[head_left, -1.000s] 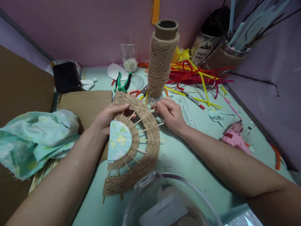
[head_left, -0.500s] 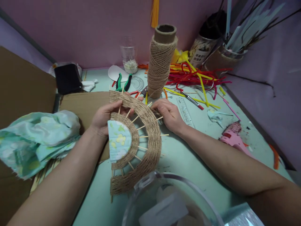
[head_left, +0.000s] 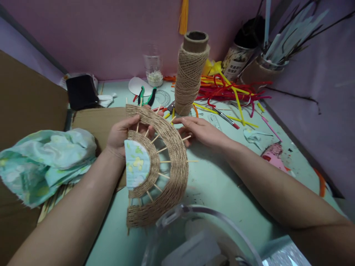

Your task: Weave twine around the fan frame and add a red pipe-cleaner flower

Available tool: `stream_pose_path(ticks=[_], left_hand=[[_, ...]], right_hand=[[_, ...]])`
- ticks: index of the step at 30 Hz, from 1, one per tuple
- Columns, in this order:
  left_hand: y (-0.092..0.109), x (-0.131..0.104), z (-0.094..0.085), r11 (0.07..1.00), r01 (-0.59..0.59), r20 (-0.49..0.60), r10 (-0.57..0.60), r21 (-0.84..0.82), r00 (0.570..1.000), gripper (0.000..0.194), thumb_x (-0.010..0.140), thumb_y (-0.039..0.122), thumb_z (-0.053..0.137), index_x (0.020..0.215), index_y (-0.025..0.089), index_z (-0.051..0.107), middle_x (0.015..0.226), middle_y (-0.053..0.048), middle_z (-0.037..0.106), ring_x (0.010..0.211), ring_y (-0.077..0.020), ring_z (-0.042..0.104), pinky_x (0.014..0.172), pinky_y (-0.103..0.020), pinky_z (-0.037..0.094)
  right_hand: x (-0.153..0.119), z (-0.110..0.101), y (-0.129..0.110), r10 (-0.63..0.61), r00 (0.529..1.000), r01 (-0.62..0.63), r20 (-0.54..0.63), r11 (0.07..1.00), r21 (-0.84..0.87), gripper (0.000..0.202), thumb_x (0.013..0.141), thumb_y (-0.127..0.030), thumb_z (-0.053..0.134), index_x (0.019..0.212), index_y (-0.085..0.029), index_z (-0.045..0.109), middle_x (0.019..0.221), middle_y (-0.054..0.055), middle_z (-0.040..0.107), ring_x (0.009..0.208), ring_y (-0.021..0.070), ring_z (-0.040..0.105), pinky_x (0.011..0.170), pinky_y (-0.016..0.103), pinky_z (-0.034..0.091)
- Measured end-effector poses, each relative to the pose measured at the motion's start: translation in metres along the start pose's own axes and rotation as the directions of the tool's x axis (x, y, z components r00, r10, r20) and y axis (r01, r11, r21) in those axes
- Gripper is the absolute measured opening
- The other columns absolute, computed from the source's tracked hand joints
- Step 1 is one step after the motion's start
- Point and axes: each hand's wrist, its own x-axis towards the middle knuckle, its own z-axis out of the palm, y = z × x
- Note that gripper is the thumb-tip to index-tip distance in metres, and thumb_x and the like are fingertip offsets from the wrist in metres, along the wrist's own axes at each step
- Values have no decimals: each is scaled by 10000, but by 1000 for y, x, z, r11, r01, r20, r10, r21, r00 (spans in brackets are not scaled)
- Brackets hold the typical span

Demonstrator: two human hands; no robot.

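A half-round woven piece [head_left: 179, 168] of brown twine on thin sticks has a floral cloth half-disc [head_left: 137, 162] at its inner side. My left hand [head_left: 122, 133] grips its upper left part, thumb in front and fingers behind. My right hand [head_left: 201, 131] is at the upper right outer edge, beside the protruding stick tips, its fingers apart and partly bent. Behind the piece a tall twine spool [head_left: 190, 77] stands upright.
Green-handled pliers [head_left: 146, 96], a clear cup [head_left: 154, 72], pipe cleaners [head_left: 222, 88] and a brush [head_left: 226, 117] lie or stand behind. Crumpled cloth [head_left: 52, 159] sits left, a pink glue gun [head_left: 274, 159] right, a clear container [head_left: 222, 218] in front.
My right hand has opened out, its fingers extending from a closed curl at the edge. The woven piece and my left hand have shifted slightly left.
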Motion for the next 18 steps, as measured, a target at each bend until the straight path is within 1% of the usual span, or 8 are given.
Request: stream_pose_path(ticks=[3,5,8,10,13,15,17,18], left_hand=[[-1,-1,1,999,21,4,-21,40,1000,378,833,96,389,1190,96,513,994,-139,686,917,-190,649,590,-169,537],[-1,-2,1,998,37,23,-38,45,999,386,835,101,388,1204,87,499,1000,-152,681,918,-200,650,585,-174,538],[-1,-1,0,998,50,39,-52,35,998,379,835,103,381,1196,81,495,1015,-167,674,929,-216,650,579,-182,542],[-1,0,-1,999,49,30,-50,19,998,369,833,99,381,1181,90,507,1027,-162,672,947,-212,644,592,-180,544],[-1,2,-2,1000,26,4,-26,-11,1000,344,825,92,394,1137,97,540,999,-144,682,904,-183,649,609,-172,542],[-1,3,-1,999,16,-4,-16,-28,1000,314,823,91,404,1093,108,563,988,-129,687,887,-172,645,622,-175,543],[-1,4,0,999,10,-10,-11,-50,1000,289,833,91,404,1068,123,570,999,-113,687,876,-157,640,645,-183,545],[-1,5,1,998,-5,-21,4,-65,1000,284,841,91,398,1067,125,567,999,-108,688,866,-150,638,653,-185,545]], right_hand=[[-1,8,5,52,992,-67,116,989,133,372,890,-482,427,1107,-219,577,768,35,666,420,87,487,385,228,384],[-1,12,8,55,980,-89,190,981,172,398,881,-522,415,1050,-215,603,744,29,658,444,99,502,391,231,397],[1,13,11,22,983,-56,182,981,186,427,860,-546,436,933,-180,643,724,41,653,492,116,522,410,238,412],[3,10,12,-13,996,-5,88,981,194,405,854,-522,459,936,-174,648,771,48,663,478,104,495,399,235,392],[9,1,10,-67,987,91,-148,982,166,355,853,-478,476,959,-186,646,841,45,672,458,80,461,395,227,369],[12,-9,4,-119,940,152,-319,985,79,319,847,-456,497,862,-179,655,786,36,667,469,74,472,419,225,374],[13,-23,-8,-209,865,196,-457,978,-76,283,824,-402,554,708,-158,639,658,22,631,486,77,488,449,229,370],[11,-32,-15,-273,809,216,-521,962,-170,265,803,-352,588,637,-147,618,585,7,592,480,73,481,458,232,353]])
